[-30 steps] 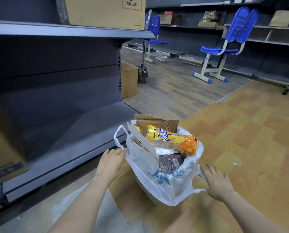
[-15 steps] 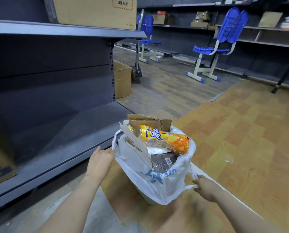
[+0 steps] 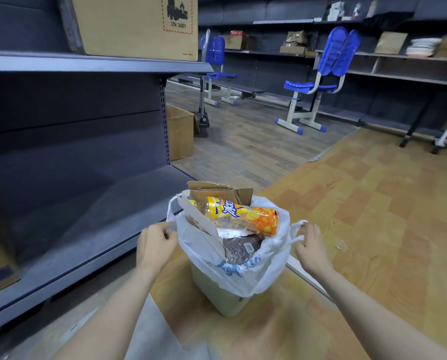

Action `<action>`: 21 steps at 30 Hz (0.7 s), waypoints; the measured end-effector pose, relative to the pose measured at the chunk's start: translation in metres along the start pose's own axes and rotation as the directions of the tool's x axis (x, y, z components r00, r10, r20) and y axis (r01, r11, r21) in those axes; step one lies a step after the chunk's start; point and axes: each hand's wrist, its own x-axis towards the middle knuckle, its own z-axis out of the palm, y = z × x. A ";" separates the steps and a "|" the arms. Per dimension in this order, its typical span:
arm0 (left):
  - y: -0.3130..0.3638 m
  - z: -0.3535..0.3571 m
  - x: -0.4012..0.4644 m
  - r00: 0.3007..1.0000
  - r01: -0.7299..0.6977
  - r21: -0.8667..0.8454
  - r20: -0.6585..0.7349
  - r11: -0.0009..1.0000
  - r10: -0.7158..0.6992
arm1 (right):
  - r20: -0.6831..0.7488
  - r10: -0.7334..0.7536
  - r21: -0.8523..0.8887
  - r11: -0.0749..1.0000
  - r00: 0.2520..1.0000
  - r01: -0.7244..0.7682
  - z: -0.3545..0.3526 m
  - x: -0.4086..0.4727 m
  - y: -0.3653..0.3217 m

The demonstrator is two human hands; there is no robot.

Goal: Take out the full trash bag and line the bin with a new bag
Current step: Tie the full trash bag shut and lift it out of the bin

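Note:
A small pale green bin [image 3: 226,304] stands on the floor, lined with a white plastic bag [image 3: 232,271] with blue print. The bag is stuffed with an orange drink bottle [image 3: 245,214], torn cardboard [image 3: 217,190] and a dark plastic bottle [image 3: 240,249]. My left hand [image 3: 156,244] pinches the bag's left handle at the rim. On the other side, my right hand [image 3: 310,245] grips the right handle loop and holds it up beside the bin. No new bag is in view.
A dark grey metal shelf unit [image 3: 74,203] runs close along the left, a big cardboard box [image 3: 136,24] on its upper shelf. Another open box [image 3: 181,131] sits on the floor behind it. Blue chairs [image 3: 318,81] and more shelving stand farther back.
Both hands went from open beside the bag to closed on its handles. The right hand rose from low on the bag, lifting the right handle loop.

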 end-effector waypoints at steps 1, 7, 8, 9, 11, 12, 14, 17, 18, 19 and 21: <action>0.004 0.002 0.001 0.998 0.052 -0.119 -0.040 0.992 -0.057 | -0.062 0.025 0.122 0.992 0.998 -0.017 -0.001 0.001 -0.009; 0.025 -0.002 0.004 0.968 0.142 -0.267 -0.165 0.953 -0.190 | -0.193 0.140 0.384 0.922 0.971 -0.057 -0.010 0.003 -0.043; 0.025 -0.003 0.004 0.964 0.152 -0.277 -0.171 0.949 -0.204 | -0.203 0.128 0.393 0.919 0.971 -0.039 -0.014 0.006 -0.047; 0.025 -0.004 0.004 0.963 0.151 -0.285 -0.174 0.947 -0.206 | -0.221 0.106 0.391 0.920 0.969 -0.012 -0.018 0.008 -0.052; 0.027 -0.008 0.002 0.966 0.133 -0.302 -0.176 0.944 -0.192 | -0.274 0.033 0.359 0.931 0.961 0.071 -0.027 0.011 -0.063; 0.028 -0.010 0.002 0.965 0.127 -0.299 -0.184 0.946 -0.188 | -0.298 -0.019 0.334 0.935 0.954 0.123 -0.029 0.011 -0.068; 0.028 -0.013 0.002 0.965 0.110 -0.276 -0.202 0.955 -0.169 | -0.314 -0.125 0.279 0.935 0.941 0.217 -0.031 0.007 -0.078; 0.033 -0.018 0.001 0.964 0.041 -0.261 -0.243 0.964 -0.106 | -0.309 -0.272 0.170 0.927 0.911 0.334 -0.032 0.003 -0.087; 0.036 -0.018 0.002 0.964 0.030 -0.259 -0.249 0.965 -0.097 | -0.315 -0.311 0.131 0.921 0.897 0.366 -0.032 0.003 -0.092; 0.039 -0.020 0.002 0.961 0.028 -0.249 -0.258 0.968 -0.094 | -0.326 -0.344 0.098 0.914 0.881 0.393 -0.033 0.003 -0.096; 0.042 -0.023 0.000 0.959 0.031 -0.249 -0.265 0.968 -0.099 | -0.320 -0.384 0.034 0.909 0.866 0.416 -0.033 0.000 -0.105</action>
